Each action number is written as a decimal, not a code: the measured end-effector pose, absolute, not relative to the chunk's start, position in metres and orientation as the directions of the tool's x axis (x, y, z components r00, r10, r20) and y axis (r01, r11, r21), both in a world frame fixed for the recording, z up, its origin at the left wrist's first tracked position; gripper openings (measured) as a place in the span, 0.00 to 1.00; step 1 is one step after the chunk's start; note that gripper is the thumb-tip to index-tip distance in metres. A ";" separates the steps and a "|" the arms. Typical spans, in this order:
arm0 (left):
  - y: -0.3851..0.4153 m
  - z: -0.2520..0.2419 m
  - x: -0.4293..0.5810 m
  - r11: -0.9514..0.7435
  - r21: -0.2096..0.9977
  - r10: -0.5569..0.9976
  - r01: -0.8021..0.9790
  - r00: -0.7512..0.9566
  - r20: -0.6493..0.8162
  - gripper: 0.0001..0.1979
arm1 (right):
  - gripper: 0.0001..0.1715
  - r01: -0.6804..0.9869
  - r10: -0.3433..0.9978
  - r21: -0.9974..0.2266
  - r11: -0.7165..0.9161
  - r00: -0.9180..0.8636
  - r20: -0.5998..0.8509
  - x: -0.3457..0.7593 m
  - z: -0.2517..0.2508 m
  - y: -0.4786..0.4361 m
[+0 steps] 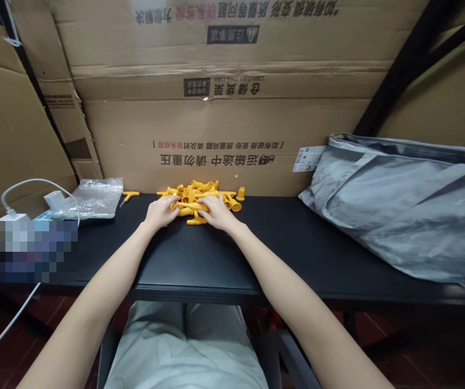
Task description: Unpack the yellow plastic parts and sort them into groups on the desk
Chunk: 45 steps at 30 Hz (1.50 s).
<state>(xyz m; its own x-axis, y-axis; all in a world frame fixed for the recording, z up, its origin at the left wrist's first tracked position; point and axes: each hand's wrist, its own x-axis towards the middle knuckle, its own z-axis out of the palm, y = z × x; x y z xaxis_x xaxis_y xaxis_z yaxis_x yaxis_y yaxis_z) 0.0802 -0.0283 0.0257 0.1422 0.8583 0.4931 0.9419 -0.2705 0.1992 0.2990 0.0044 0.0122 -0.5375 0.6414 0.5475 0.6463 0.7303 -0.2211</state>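
A heap of yellow plastic pieces (186, 193) lies on the black tabletop against the cardboard. Some are T-shaped handles, others flared hollow sockets. At the heap's left front, my left hand (161, 212) has its fingers closed on one end of a yellow plastic piece (191, 206). My right hand (217, 213) curls its fingers around the other end of it, so the piece spans between both hands. Just below, a loose yellow T-shaped handle (196, 220) lies near the right fingers. The fingertips partly hide the held piece's ends.
A single yellow T-shaped handle (130, 195) lies left of the heap, by a clear plastic bag (98, 195). A white charger (13, 229) with a cable sits far left. A large grey bag (402, 210) occupies the right. Cardboard (224, 119) walls the back.
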 end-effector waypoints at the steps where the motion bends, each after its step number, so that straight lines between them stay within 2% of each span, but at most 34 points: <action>1: -0.028 0.026 0.081 -0.270 0.198 0.860 0.942 0.144 0.490 0.19 | 0.17 0.661 0.648 -0.208 0.721 -0.537 0.541 0.299 0.013 0.004; 6: -0.028 0.026 0.082 -0.271 0.186 0.861 0.944 0.151 0.486 0.19 | 0.17 0.697 0.661 -0.165 0.698 -0.538 0.523 0.297 0.016 -0.001; 13: -0.030 0.027 0.082 -0.255 0.169 0.872 0.952 0.151 0.465 0.19 | 0.11 0.707 0.721 -0.236 0.667 -0.532 0.444 0.293 0.016 -0.006; 18: -0.030 0.027 0.084 -0.272 0.162 0.870 0.949 0.170 0.462 0.18 | 0.08 0.697 0.705 -0.236 0.677 -0.524 0.477 0.295 0.017 -0.005; 28: -0.031 0.028 0.083 -0.250 0.168 0.874 0.953 0.148 0.463 0.18 | 0.12 0.697 0.692 -0.223 0.681 -0.514 0.507 0.295 0.014 -0.004; 33: -0.031 0.028 0.083 -0.251 0.159 0.876 0.955 0.154 0.456 0.19 | 0.13 0.729 0.717 -0.192 0.657 -0.525 0.459 0.295 0.014 -0.002; 40: -0.032 0.030 0.084 -0.244 0.172 0.881 0.954 0.144 0.451 0.18 | 0.15 0.743 0.692 -0.146 0.653 -0.508 0.513 0.296 0.016 -0.003; 45: -0.032 0.032 0.082 -0.194 0.171 0.891 0.966 0.101 0.442 0.19 | 0.15 0.768 0.709 -0.161 0.620 -0.461 0.533 0.298 0.017 -0.003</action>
